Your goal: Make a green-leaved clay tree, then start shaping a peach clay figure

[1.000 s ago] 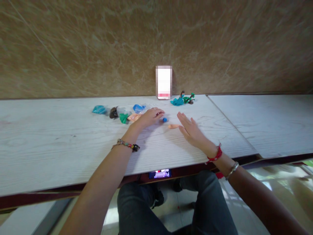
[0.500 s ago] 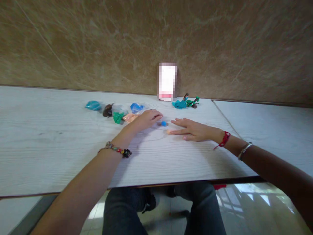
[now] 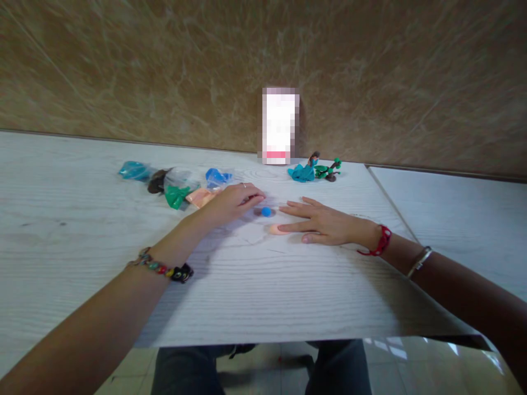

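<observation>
My right hand (image 3: 325, 222) lies spread over the white table, palm down. Its index fingertip presses on a small peach piece of modelling clay (image 3: 273, 229), whose left end shows past the finger. A little blue clay ball (image 3: 266, 212) rests just beyond, between my two hands and apart from both. My left hand (image 3: 244, 196) rests on the table left of the ball, fingers stretched loosely to the right, with nothing seen in it. Next to its wrist lies a bag of peach clay (image 3: 201, 197), partly hidden by the hand.
Bags of blue (image 3: 218, 177), green (image 3: 177, 196), brown (image 3: 157, 182) and teal clay (image 3: 135, 170) lie at the left. A clay figure in a teal dress (image 3: 303, 171) and a green and brown clay plant (image 3: 328, 170) stand at the back. A blurred-out phone-like screen (image 3: 280, 125) leans on the wall.
The camera view has shifted, bringing the table nearer. More of the peach clay shows past my right index fingertip. My left hand stays beside the blue ball.
</observation>
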The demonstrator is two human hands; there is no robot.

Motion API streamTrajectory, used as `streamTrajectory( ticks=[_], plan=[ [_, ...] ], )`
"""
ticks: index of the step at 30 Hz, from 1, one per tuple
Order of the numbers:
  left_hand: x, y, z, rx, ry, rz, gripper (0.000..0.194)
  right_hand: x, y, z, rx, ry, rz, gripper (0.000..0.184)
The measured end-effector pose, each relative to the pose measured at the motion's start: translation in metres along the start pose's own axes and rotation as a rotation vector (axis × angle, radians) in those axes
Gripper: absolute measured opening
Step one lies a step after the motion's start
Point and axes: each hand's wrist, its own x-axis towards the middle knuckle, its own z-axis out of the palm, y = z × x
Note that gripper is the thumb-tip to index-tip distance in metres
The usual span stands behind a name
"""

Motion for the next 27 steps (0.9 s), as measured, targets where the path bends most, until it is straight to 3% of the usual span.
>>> streamTrajectory(
  ticks=[27],
  plan=[
    [0.0002,0.0020,-0.0009,-0.014,-0.015,-0.051,0.036,0.0039,0.0065,0.0035,-0.048,0.035,-0.038,0.041]
  ],
)
